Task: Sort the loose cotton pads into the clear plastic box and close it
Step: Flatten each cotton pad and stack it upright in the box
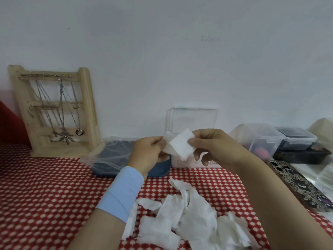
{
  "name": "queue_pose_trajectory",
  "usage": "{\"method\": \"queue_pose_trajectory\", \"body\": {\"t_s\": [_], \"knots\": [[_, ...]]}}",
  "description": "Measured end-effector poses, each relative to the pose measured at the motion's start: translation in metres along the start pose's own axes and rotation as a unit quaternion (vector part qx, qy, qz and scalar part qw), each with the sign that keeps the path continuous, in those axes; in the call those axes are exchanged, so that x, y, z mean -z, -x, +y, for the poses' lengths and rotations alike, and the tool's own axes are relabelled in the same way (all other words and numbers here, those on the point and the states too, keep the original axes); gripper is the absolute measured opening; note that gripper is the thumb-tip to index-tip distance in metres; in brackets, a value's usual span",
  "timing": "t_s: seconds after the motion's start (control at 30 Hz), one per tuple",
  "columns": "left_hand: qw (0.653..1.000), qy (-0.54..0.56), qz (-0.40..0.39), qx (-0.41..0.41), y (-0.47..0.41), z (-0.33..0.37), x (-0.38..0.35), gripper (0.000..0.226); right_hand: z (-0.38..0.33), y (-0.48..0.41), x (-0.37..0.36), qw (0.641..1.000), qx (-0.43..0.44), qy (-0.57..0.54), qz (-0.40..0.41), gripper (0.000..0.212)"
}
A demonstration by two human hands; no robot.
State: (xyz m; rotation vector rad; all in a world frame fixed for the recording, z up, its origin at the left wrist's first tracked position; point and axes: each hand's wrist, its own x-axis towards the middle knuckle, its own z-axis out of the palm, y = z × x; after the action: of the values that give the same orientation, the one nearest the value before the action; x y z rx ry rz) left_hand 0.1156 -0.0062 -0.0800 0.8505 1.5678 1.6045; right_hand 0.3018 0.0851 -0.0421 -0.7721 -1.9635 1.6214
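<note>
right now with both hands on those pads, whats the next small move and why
Probably ease the held cotton pads forward and down into the clear plastic box. Its lid stands open just behind them, the left hand and right hand both pinch them, and a pile of loose pads waits on the cloth.

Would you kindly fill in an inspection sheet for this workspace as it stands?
Surface: red dotted tablecloth, partly covered.
Job's things: loose pads heaped near the front edge; held pads raised before the clear box, lid upright and open.
Clutter: necklace stand, blue tray under a plastic bag, lidded tubs, patterned phone case.
Grips: left hand and right hand both pinch the held pads.
Cables: nothing seen.
Surroundings: plain white wall.
</note>
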Motion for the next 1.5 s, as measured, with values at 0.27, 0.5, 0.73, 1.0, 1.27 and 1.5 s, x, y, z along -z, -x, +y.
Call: {"method": "queue_pose_trajectory", "body": {"t_s": [0.27, 0.5, 0.73, 1.0, 1.27, 1.5], "knots": [[0.991, 0.07, -0.099, 0.059, 0.012, 0.004, -0.017, 0.018, -0.004, 0.0, 0.001, 0.991, 0.003, 0.117, 0.064, 0.006], [0.989, 0.06, -0.119, 0.067, 0.013, 0.004, -0.018, 0.016, -0.002, -0.004, 0.0, 0.976, 0.008, 0.195, 0.099, 0.007], [0.986, 0.069, -0.134, 0.069, 0.014, 0.01, -0.016, 0.034, 0.002, -0.004, -0.002, 0.974, -0.002, 0.213, 0.073, 0.042], [0.984, -0.056, -0.165, 0.033, 0.012, 0.009, -0.009, 0.024, 0.002, -0.004, -0.001, 0.997, -0.047, 0.014, 0.051, 0.011], [0.994, -0.078, -0.072, 0.026, 0.004, 0.0, -0.001, 0.018, 0.01, -0.01, -0.015, 0.967, -0.031, 0.237, 0.09, 0.018], [0.997, -0.076, -0.028, 0.015, -0.002, -0.002, 0.006, 0.011, 0.035, -0.014, -0.038, 0.851, -0.114, 0.503, -0.099, 0.032]]}}
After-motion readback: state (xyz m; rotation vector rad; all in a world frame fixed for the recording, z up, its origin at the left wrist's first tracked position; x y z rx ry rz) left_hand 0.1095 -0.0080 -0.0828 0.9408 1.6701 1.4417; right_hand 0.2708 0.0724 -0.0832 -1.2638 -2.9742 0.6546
